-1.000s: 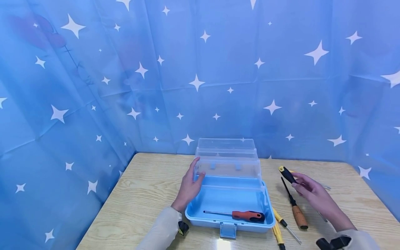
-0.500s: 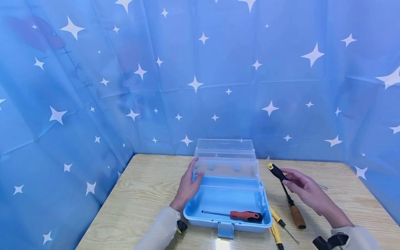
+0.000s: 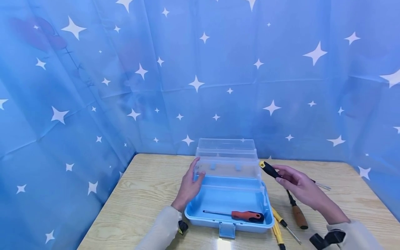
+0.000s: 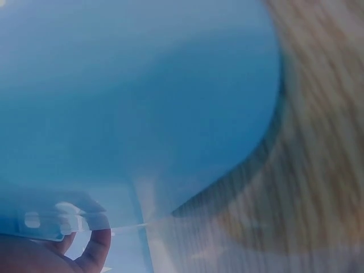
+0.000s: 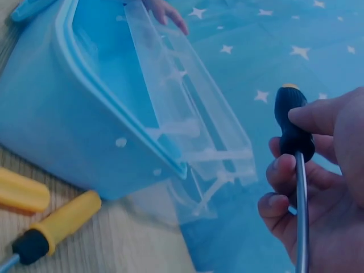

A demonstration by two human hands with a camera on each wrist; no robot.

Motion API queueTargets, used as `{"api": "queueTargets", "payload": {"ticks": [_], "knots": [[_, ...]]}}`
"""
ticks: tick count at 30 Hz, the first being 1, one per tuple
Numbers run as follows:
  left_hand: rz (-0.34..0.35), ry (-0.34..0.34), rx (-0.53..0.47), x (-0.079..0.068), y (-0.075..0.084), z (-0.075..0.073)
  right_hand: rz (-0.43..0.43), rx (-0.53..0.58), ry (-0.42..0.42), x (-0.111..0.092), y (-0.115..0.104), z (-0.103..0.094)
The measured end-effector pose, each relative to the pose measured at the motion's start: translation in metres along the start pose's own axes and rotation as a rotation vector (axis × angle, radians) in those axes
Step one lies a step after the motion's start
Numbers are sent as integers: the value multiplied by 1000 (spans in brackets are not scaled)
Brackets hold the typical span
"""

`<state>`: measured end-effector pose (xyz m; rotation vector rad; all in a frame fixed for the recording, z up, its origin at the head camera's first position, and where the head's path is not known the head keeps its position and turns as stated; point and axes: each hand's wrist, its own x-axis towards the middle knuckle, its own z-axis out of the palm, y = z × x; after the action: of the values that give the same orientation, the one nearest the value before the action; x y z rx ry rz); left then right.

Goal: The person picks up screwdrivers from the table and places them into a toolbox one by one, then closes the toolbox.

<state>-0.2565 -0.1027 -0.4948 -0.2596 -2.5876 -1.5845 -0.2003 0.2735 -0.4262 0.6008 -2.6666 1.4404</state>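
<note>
Gripping a black screwdriver [image 3: 269, 169] w/ the R hand [image 3: 295, 185], the person has it up in the air over the R part of the tabletop [image 3: 140, 194], to the R of the blue box [image 3: 231, 199]. Its handle has a yellow end, pointing L & up nr the lid's R edge (head view); the metal shaft runs back past the curled fingers in the R wrist view, thumb pressed on the handle.

L hand [image 3: 189, 184] is holding the clear lid [image 3: 226, 155] by its L edge, thumb in front, fingers round the side. Lid is open, standing up at the back of the box. L wrist view is blurry: mostly blue box wall + wood grain, w/ some fingers at the bottom L.

Inside the box, nr the front wall: red screwdriver [image 3: 247, 216], lying flat, tip to the L, red & black handle to the R. Latch [image 3: 227, 230] hangs down at the front, middle.

R of the box, on the tabletop: 2 yellow-handled tools [image 3: 277, 234] close together by the front R corner; farther R, a wood-handled screwdriver [image 3: 300, 217], partly behind the R hand. Thin metal shaft [image 3: 322, 186] also lies beyond that hand, rest of it hidden.

Bkgd: blue curtain w/ white stars [image 3: 175, 73].
</note>
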Motion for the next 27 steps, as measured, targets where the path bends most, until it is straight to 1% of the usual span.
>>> {"api": "queueTargets", "payload": {"ticks": [1, 6, 11, 14, 17, 23, 27], "knots": [[-3, 3, 2, 0, 0, 0, -11, 4, -5, 1, -2, 1], [25, 13, 8, 2, 1, 0, -55, 21, -27, 7, -9, 3], [20, 9, 7, 1, 0, 1, -92, 61, -72, 11, -19, 6], [10, 9, 10, 0, -1, 1, -85, 87, -110, 13, -24, 10], [10, 11, 14, 0, -1, 1, -76, 87, -139, 16, -28, 14], [6, 7, 7, -1, -1, 1, -110, 86, -191, 22, -32, 23], [4, 6, 5, 0, 0, 1, -106, 87, -231, 25, -34, 28]]}}
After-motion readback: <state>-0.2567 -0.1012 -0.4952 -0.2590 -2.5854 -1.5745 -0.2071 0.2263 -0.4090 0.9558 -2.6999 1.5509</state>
